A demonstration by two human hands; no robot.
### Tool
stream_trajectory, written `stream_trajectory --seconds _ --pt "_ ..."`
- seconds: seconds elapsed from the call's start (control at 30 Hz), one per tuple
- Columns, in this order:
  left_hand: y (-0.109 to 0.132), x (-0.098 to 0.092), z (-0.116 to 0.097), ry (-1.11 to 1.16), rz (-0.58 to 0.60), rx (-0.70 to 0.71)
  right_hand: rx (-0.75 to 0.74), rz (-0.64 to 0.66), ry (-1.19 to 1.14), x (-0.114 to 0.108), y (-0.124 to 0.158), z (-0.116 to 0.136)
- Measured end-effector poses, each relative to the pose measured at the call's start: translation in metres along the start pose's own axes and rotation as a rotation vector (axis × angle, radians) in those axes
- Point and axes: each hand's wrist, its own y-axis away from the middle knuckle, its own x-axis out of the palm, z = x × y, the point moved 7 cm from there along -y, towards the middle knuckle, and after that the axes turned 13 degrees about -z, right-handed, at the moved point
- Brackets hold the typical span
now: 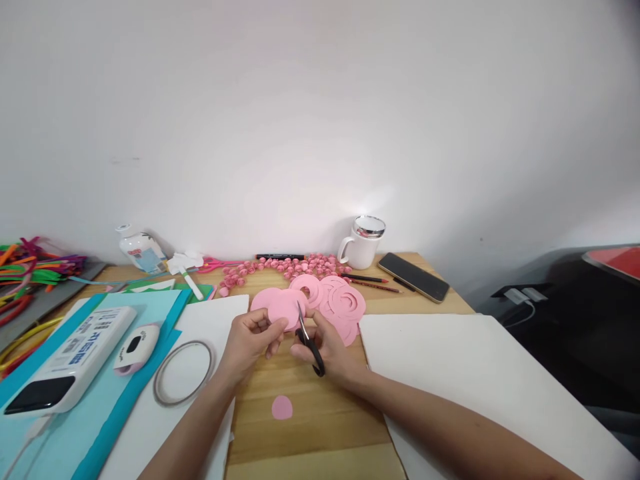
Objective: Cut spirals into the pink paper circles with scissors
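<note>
Between the thumb and fingers of my left hand point(257, 338) is a pink paper circle point(283, 308). My right hand point(327, 345) grips black-handled scissors point(311, 345), whose blades lie against the circle's right side. Behind the held piece rests another pink round point(260, 300), partly covered by it. Several pink paper rings and spirals point(345, 303) are piled just beyond my right hand. A small pink disc point(282, 407) lies alone on the wooden table point(300, 440), nearer to me.
Many rolled pink paper pieces point(310, 267) lie at the back near a white mug point(365, 243). A phone point(413, 276) and pencils point(373, 283) are right. White boards point(465, 373) flank the wood; a tape roll point(156, 383) and a power bank point(85, 353) sit left.
</note>
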Motion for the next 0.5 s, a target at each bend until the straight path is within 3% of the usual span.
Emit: stream_trajectory --seconds 0.5 --pt "-0.0018 -0.0028 -0.0039 0.007 -0.025 0.041 -0.003 -0.003 0.136 -0.0026 0.0006 -0.0033"
